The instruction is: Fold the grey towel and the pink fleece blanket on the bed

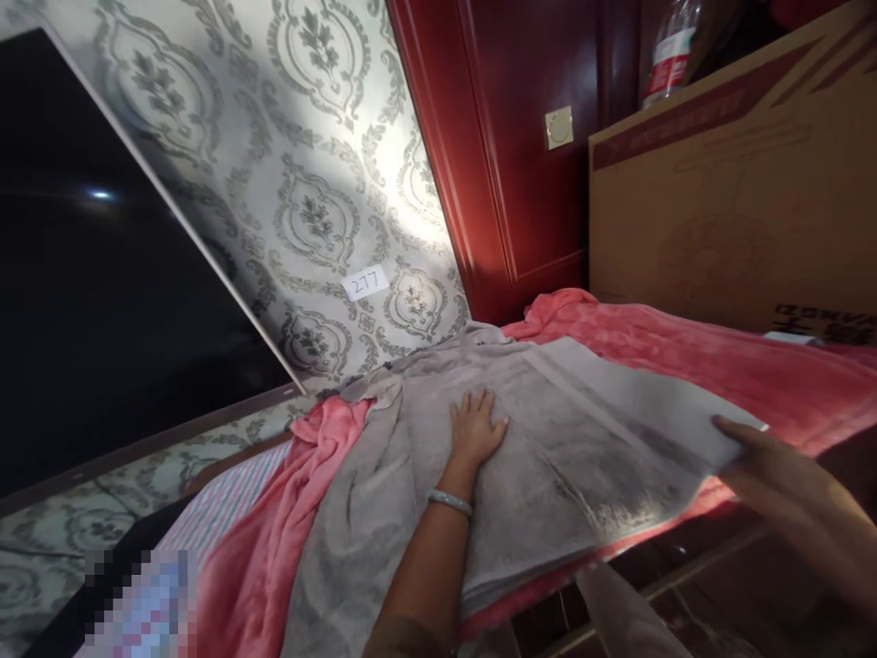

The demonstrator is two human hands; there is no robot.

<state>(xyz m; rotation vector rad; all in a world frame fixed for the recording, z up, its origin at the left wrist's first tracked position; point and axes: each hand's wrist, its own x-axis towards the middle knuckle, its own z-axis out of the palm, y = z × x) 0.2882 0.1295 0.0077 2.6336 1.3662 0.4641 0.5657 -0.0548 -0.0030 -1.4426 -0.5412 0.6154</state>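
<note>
A grey plush cloth [521,439] lies spread over pink fabric, with folds and loose wrinkles towards its left side. My left hand [476,429] rests flat on the middle of it, fingers spread and holding nothing; a bracelet [450,502] circles that wrist. Along the right side of the cloth runs a paler, smoother strip [637,402]. My right hand [781,471] pinches the outer right edge of this strip, thumb on top, the other fingers partly hidden and blurred.
Pink blanket [637,329] extends behind and right. A large cardboard box [719,201] carries a plastic bottle [671,59]. A dark screen [116,256] leans at left. Patterned wallpaper [315,210] bears a card [365,282] reading 277, beside a red wooden panel [527,183].
</note>
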